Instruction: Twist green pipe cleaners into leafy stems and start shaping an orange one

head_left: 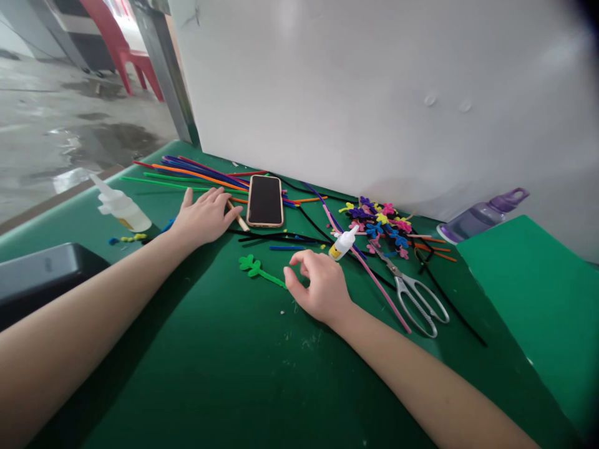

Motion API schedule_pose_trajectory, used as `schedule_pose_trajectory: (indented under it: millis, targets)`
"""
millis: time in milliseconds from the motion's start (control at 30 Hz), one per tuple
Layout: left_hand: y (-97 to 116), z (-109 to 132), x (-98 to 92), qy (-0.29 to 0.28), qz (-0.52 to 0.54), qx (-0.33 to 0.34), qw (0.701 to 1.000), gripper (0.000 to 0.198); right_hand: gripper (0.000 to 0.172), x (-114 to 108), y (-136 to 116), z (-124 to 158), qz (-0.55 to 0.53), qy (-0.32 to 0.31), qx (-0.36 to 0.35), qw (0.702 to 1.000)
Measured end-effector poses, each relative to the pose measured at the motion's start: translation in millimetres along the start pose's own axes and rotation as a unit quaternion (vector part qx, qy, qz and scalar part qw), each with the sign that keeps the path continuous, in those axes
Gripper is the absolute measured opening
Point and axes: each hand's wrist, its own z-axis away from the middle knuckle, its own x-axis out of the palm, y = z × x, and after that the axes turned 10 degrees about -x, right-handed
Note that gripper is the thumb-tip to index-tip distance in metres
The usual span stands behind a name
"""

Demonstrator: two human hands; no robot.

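Note:
My left hand (204, 216) lies flat on the green table (224, 374), fingers stretched toward a thin wooden stick (239, 219) and a phone (264, 200) lying screen up. My right hand (318, 285) rests on the table with fingers loosely curled and apart, its thumb touching the stem end of a green pipe-cleaner flower (256, 268). A small glue bottle (343, 242) lies just beyond the right hand's fingers. Nothing is gripped in either hand.
Loose coloured pipe cleaners (201, 174) fan out at the back left. A pile of small pipe-cleaner flowers (381, 221) and scissors (416, 294) lie to the right. A larger glue bottle (122, 209), a dark box (42, 271), a purple water bottle (482, 215) and a white wall (374, 93) surround the area.

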Motion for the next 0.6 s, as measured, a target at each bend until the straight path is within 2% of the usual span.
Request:
schedule_pose_trajectory:
  millis: [200,467,600]
  targets:
    - [0.7,0.6,-0.4,0.033,-0.017,0.0,0.999,0.057,0.014,0.6,2.0,-1.9,-0.046,-0.041,0.034,0.998]
    - [3.6,1.2,-5.8,0.051,-0.021,0.017,0.998,0.05,0.013,0.1,4.9,-1.6,-0.087,-0.067,0.061,0.992]
    - [3.3,0.9,-6.7,0.044,-0.008,0.011,0.999,0.048,0.012,0.3,5.4,-1.4,-0.104,-0.071,0.066,0.99]
